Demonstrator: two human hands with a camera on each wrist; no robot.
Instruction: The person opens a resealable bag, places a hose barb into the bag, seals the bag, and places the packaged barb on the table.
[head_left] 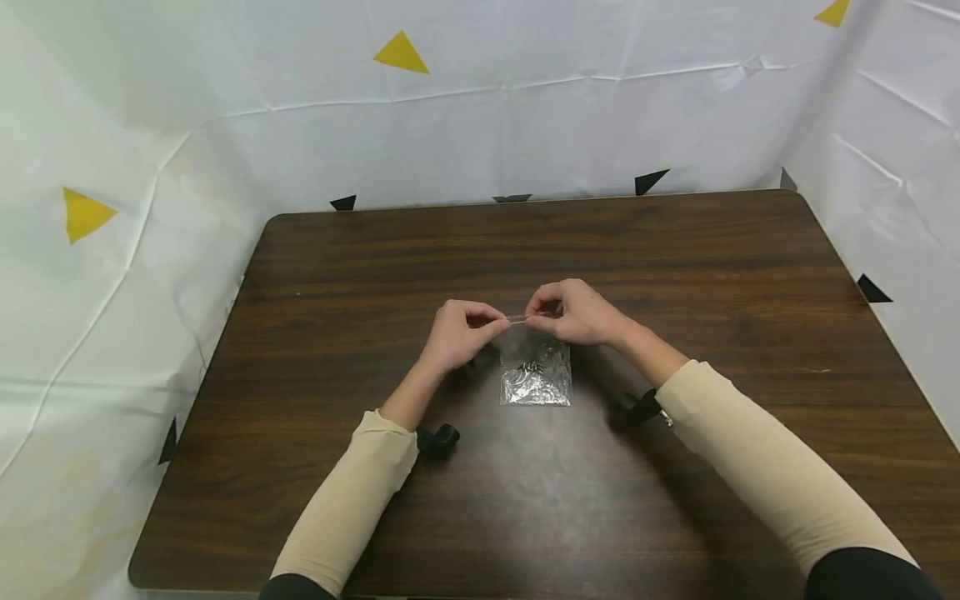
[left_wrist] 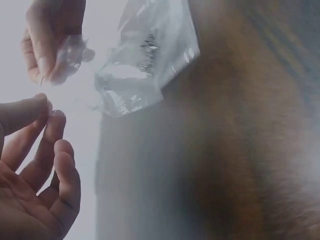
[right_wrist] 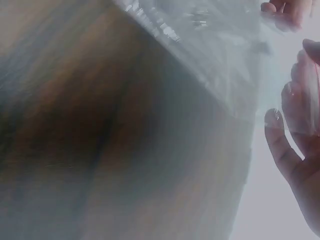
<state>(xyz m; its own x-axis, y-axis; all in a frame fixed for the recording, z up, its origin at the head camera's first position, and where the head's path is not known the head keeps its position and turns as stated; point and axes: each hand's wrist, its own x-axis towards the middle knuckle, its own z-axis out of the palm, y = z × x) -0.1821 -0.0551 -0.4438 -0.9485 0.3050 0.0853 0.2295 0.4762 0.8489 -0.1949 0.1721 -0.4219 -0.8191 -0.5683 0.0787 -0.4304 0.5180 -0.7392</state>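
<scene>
Both hands pinch the top edge of a clear plastic zip bag [head_left: 536, 385], one near each corner. My left hand [head_left: 459, 335] grips the left part of the edge between thumb and index finger, its other fingers loosely bent in the left wrist view. Thumb and fingertips of my right hand [head_left: 573, 312] hold the edge a short way to the right. Small dark pieces [head_left: 530, 367] lie in a cluster inside the bag, too small to make out. In the right wrist view the bag's film [right_wrist: 220, 55] spreads in front of the right fingers.
The bag is over a dark wood-grain table [head_left: 360, 275]. White sheeting [head_left: 465, 150] with yellow and black triangles rises behind and beside it. Dark wrist-camera mounts [head_left: 438, 442] hang under both light sleeves [head_left: 352, 500].
</scene>
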